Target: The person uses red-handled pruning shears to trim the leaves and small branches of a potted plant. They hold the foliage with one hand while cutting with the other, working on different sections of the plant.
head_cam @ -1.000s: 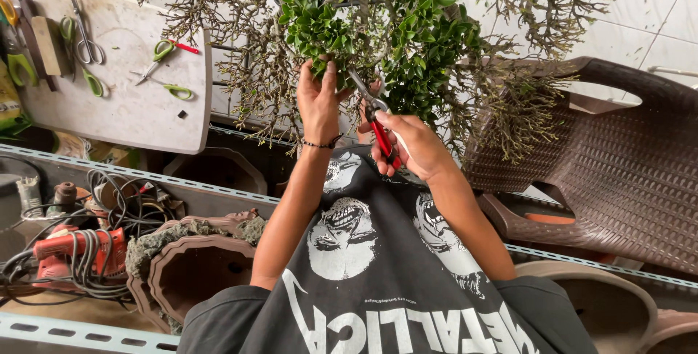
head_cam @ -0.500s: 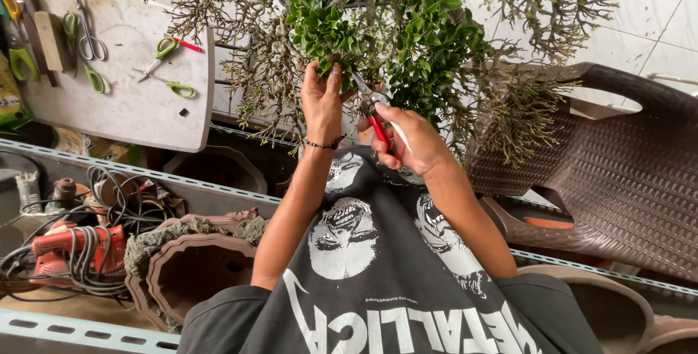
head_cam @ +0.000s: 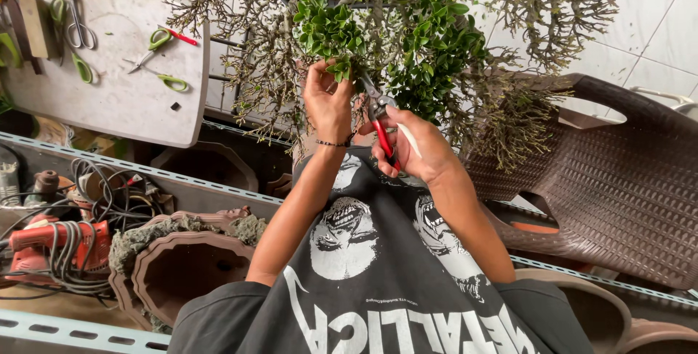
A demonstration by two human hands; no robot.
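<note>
At frame centre, left hand [head_cam: 329, 103] pinches a leafy twig [head_cam: 336, 70]; right hand [head_cam: 414, 147] grips red-handled shears [head_cam: 379, 118] clenched.

No packages, labels, signs or screens show in this view. The nearest thing to one is the white print on the person's black T-shirt [head_cam: 378, 281], low in the middle of the picture: two pale round face graphics above a row of large white letters along the bottom edge.

Red-handled pruning shears [head_cam: 379, 118] point blades-up into a leafy green, bare-twigged bonsai tree [head_cam: 378, 19].
</note>
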